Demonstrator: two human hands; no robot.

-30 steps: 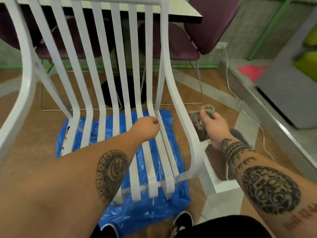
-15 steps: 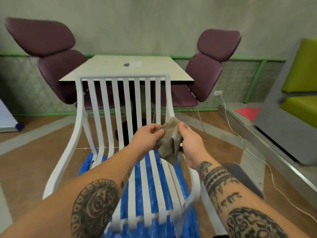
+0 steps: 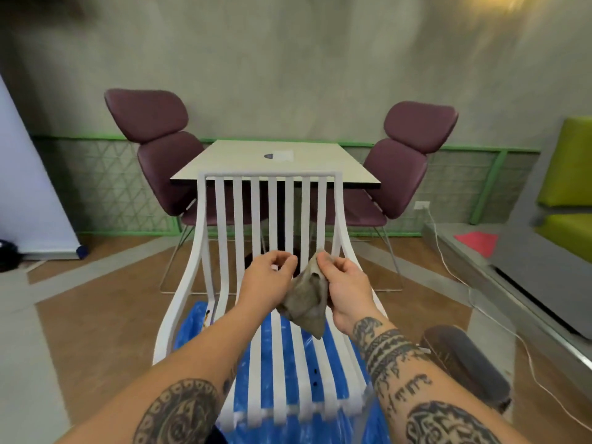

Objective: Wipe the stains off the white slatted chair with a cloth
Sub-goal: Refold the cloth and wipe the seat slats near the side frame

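Observation:
The white slatted chair (image 3: 238, 219) stands in front of me, backrest away from me, seat slats running toward me. My right hand (image 3: 344, 283) pinches a crumpled grey-brown cloth (image 3: 306, 302) that hangs above the seat's right slats. My left hand (image 3: 267, 278) hovers just left of the cloth, fingers curled shut with thumb against fingertips; nothing shows between them. The cloth's lower left edge lies close to that wrist. Small dark spots (image 3: 315, 378) show near the right seat slats.
A blue plastic sheet (image 3: 192, 328) lies under the chair. Behind it stand a pale table (image 3: 243, 161) and two purple chairs (image 3: 150, 116) (image 3: 416, 123). A dark padded object (image 3: 464, 360) and a white cable (image 3: 448, 257) lie at the right, near a grey platform (image 3: 544, 270).
My view has risen and pulled back from the chair. The cloth went from my right hand beside the chair to both hands above the seat; now my left hand has let go.

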